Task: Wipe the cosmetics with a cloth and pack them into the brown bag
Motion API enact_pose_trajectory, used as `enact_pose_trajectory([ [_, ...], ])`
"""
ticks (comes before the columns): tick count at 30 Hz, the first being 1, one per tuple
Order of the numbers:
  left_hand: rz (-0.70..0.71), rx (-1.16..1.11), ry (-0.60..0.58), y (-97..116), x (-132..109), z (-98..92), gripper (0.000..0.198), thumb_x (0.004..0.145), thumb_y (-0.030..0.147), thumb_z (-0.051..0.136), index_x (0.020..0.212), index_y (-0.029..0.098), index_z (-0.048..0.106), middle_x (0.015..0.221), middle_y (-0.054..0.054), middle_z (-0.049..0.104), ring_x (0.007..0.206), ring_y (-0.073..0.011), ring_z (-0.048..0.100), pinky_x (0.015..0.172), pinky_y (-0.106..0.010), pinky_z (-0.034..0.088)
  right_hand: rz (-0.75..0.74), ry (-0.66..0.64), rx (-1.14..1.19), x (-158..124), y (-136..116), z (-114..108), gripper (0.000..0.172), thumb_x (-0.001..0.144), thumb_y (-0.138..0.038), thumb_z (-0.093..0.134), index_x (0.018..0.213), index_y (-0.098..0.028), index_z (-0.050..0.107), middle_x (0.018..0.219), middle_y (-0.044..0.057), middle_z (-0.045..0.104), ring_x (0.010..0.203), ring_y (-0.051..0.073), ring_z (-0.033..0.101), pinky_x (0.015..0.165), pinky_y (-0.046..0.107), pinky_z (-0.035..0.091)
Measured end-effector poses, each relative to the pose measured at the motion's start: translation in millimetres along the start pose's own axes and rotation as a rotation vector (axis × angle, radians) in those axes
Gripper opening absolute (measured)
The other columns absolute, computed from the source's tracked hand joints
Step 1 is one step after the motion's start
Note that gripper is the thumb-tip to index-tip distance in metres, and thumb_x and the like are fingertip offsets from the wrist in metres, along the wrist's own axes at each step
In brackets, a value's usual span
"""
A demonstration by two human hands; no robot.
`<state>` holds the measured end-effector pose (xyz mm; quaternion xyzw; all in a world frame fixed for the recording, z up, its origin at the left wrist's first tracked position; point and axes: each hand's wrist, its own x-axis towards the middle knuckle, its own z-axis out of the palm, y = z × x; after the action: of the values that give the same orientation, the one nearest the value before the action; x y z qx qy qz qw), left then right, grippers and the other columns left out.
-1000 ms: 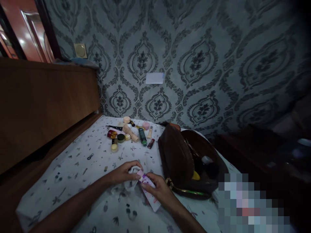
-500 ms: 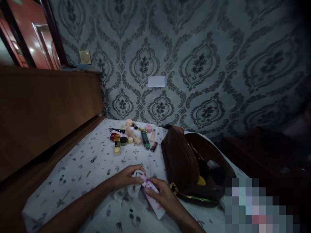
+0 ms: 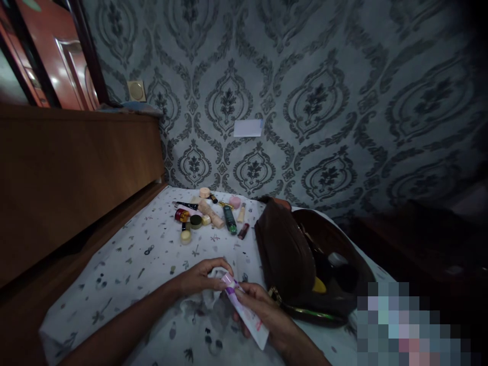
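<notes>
My right hand (image 3: 263, 307) is closed round a white and purple squeeze tube (image 3: 244, 312), its flat end pointing down to the right. Bunched in my left hand (image 3: 208, 277) is a pale cloth (image 3: 213, 295), pressed by the fingers against the tube's cap end. Part of the cloth hangs below the left hand over the patterned sheet (image 3: 145, 290). Just right of my right hand lies an open brown bag (image 3: 284, 249), with a yellow item (image 3: 319, 285) and other dark things inside that I cannot make out.
Several cosmetics lie beyond my hands: a green tube (image 3: 230, 219), a beige tube (image 3: 210, 212), a dark round jar (image 3: 195, 221), a pink round container (image 3: 235, 202) and a small dark red tube (image 3: 243, 231). A wooden cabinet (image 3: 80, 162) borders the left; a patterned wall (image 3: 255, 76) rises behind.
The right-hand fingers have shifted along the tube, away from its cap end, baring more of its upper part. The left hand still holds the cloth there. The view has shifted slightly.
</notes>
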<state>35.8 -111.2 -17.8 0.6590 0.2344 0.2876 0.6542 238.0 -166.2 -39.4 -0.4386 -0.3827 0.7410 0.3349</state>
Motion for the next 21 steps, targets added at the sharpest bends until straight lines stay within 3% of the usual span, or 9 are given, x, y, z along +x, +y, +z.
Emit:
enact_pose_trajectory([
  [5,-0.006,0.030,0.034,-2,1,0.4,0.049,0.071,0.055,0.077,0.098,0.016,0.064,0.083,0.000,0.058,0.075,-0.0134,0.050,0.072,-0.023,0.039,-0.014,0.025,0.014,-1,0,1,0.069,0.055,-0.064,0.083,0.098,-0.016,0.058,0.060,-0.003,0.060,0.049,0.011,0.058,0.039,0.018,0.044],
  [11,-0.037,0.080,0.075,-9,2,-2.3,0.049,0.073,0.058,0.074,0.093,0.014,0.065,0.081,0.000,0.059,0.076,-0.0142,0.051,0.071,-0.023,0.040,-0.146,-0.026,-0.196,-2,-1,3,0.056,0.064,-0.062,0.078,0.089,-0.015,0.060,0.059,-0.006,0.055,0.044,0.007,0.050,0.042,0.020,0.047],
  [16,-0.050,0.056,0.045,0,-1,-0.8,0.049,0.073,0.057,0.075,0.096,0.015,0.065,0.084,-0.001,0.060,0.079,-0.0157,0.054,0.074,-0.024,0.041,-0.056,-0.022,-0.090,-3,1,3,0.057,0.067,-0.061,0.077,0.098,-0.017,0.059,0.062,-0.004,0.059,0.051,0.012,0.058,0.042,0.021,0.047],
  [21,-0.037,0.053,0.027,3,-1,-0.8,0.048,0.073,0.057,0.075,0.094,0.015,0.066,0.085,-0.002,0.061,0.079,-0.0159,0.054,0.075,-0.025,0.042,-0.002,0.009,0.041,-1,6,1,0.054,0.064,-0.059,0.081,0.093,-0.017,0.061,0.062,-0.003,0.061,0.053,0.012,0.061,0.041,0.019,0.046],
])
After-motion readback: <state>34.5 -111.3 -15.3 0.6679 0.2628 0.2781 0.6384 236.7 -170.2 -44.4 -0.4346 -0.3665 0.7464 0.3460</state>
